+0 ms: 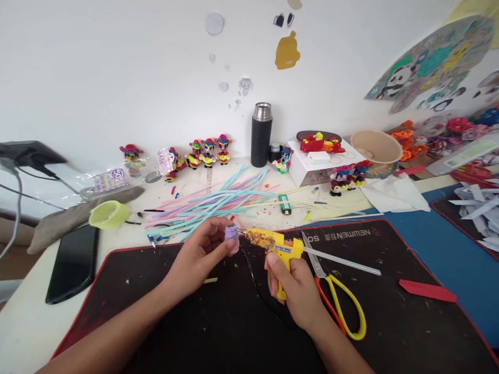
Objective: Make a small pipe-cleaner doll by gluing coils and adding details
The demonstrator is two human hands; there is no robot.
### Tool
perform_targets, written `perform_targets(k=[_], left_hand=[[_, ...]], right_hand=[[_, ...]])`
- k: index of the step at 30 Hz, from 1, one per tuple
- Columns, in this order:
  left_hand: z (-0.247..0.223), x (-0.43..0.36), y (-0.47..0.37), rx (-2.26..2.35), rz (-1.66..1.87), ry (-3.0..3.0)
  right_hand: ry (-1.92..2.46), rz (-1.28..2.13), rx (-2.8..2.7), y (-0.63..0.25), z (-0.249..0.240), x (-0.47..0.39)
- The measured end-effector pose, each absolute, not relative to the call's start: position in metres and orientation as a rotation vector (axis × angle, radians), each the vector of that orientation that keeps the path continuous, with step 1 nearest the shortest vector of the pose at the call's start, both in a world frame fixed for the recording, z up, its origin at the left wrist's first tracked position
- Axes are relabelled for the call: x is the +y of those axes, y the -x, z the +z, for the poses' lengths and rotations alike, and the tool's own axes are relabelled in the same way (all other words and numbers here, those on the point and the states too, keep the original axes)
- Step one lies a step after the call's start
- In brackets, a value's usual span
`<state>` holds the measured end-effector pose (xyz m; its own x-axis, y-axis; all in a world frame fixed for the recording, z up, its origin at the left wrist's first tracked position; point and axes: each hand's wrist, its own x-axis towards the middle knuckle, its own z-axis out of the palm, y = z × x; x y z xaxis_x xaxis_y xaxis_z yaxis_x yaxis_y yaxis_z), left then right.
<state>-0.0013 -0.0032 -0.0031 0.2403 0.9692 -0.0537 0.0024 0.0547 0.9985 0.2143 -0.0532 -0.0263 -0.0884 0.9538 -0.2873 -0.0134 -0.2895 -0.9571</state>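
Between the thumb and fingers of my left hand (206, 244) is a small lilac coil of pipe cleaner (232, 240), held upright over the black mat. My right hand (292, 283) is wrapped round the grip of a yellow glue gun (286, 244). The gun's metal nozzle points left and meets the top of the coil; I cannot tell whether it touches. Brown and orange residue coats the gun's front, and a clear glue stick (343, 261) juts from its back. Scissors (335, 296) with yellow and red handles lie beside my right hand.
Pastel pipe cleaners (218, 200) lie in a pile behind my hands. Small colourful figures (208, 153) stand along the wall near a black thermos (261, 137). A phone (74, 264) lies at left, a red strip (428, 291) at right on the mat (156, 322).
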Motion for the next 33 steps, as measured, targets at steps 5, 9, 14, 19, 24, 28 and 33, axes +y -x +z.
perform_targets(k=[5,9,14,19,24,28,33], left_hand=[[-0.0005,-0.003,0.0009,1.066,0.991,-1.297],[0.0002,-0.0023,0.0002,1.07,0.989,-1.293],[0.0004,-0.0021,0.0003,1.075,0.977,-1.294],[0.0021,-0.0023,-0.0002,1.082,0.973,-1.29],[0.003,-0.0026,-0.001,1.076,0.973,-1.306],[0.0021,-0.0031,-0.0005,1.08,0.974,-1.304],[0.0017,-0.0033,-0.0002,1.085,0.981,-1.284]], right_hand=[[1.37,1.492,-1.107,-0.2149,-0.027,-0.0534],[1.364,1.495,-1.108,-0.2151,-0.0279,-0.0551],[1.361,1.488,-1.132,-0.2148,-0.0273,-0.0552],[1.364,1.494,-1.136,-0.2145,-0.0248,-0.0541],[1.362,1.48,-1.147,-0.2146,-0.0253,-0.0544],[1.362,1.473,-1.151,-0.2154,-0.0275,-0.0552],[1.363,1.476,-1.138,-0.2159,-0.0285,-0.0558]])
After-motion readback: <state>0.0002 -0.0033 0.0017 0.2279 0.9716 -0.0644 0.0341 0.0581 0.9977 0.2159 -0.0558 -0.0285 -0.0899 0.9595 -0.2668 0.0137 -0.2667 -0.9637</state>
